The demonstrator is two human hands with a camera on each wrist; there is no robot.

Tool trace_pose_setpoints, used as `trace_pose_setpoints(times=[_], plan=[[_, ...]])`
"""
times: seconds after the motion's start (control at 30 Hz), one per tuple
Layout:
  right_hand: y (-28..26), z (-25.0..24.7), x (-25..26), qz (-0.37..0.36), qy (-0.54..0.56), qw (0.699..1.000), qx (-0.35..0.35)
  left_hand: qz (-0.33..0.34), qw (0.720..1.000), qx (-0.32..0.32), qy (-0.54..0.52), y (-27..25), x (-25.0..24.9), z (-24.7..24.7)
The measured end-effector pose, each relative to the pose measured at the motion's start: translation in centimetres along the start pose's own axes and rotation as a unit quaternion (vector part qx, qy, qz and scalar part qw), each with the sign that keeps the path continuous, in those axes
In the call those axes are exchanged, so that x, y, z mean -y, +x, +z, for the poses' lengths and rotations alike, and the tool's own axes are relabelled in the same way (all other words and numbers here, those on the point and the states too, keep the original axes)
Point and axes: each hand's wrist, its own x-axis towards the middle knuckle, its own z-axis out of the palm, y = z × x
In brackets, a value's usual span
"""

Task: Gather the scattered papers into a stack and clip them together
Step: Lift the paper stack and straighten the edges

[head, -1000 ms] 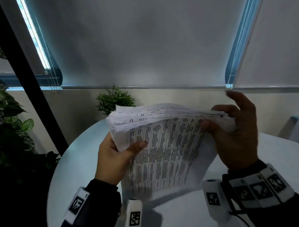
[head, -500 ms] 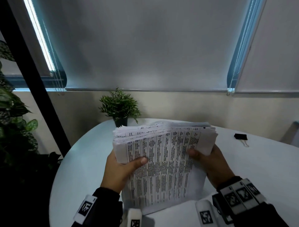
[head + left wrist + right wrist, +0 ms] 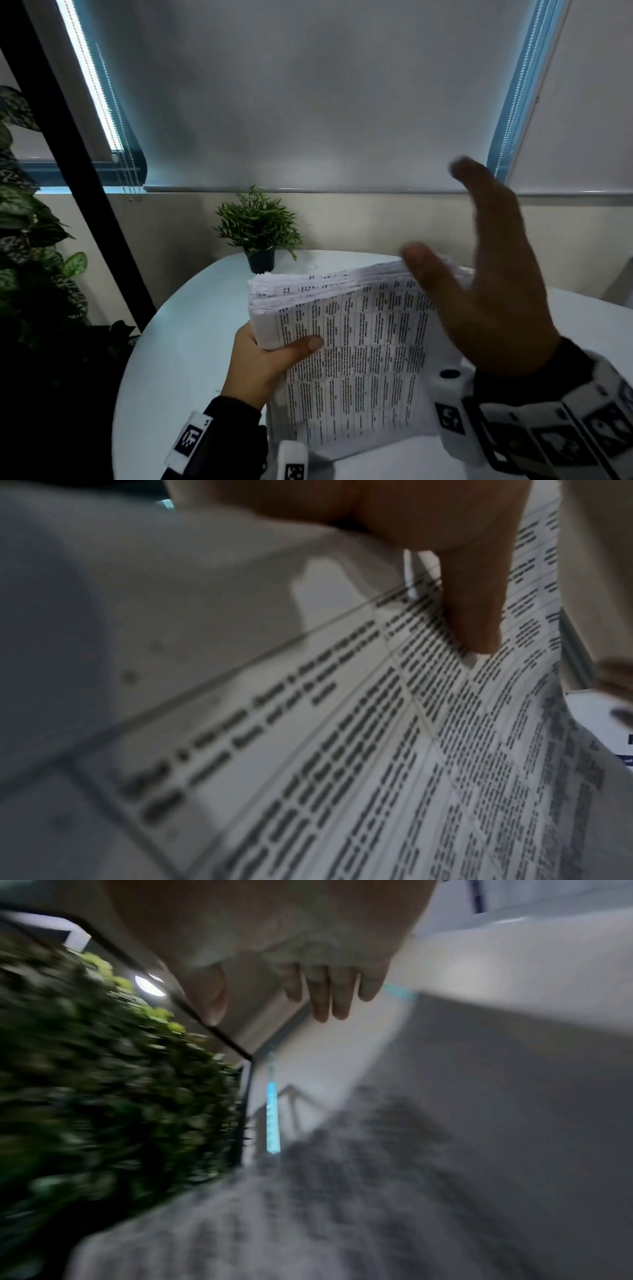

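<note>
The right hand (image 3: 486,291) hung raised and blurred, fingers spread and holding nothing, just beside the stack's (image 3: 349,359) top right corner. The left hand (image 3: 263,363) gripped the stack at its upper left edge, thumb across the printed face, keeping it tilted up off the counter (image 3: 178,359). The sheets ran long from near bottom to ragged top, so squaring that top edge probably fell to the nearer right hand. No clip showed.
</note>
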Motion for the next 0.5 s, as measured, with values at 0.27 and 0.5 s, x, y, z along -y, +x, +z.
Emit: trace_pose_setpoints(times=[0.27, 0.5], plan=[[-1.4, 5.2, 4.3, -0.132, -0.155, 0.937, 0.283, 0.049, 0.997, -0.019, 0.064, -0.2, -0.9, 1.0], [-1.6, 5.0, 5.1, -0.118, -0.139, 0.942, 0.283, 0.061, 0.992, -0.019, 0.107, 0.0, -0.8, 1.9]])
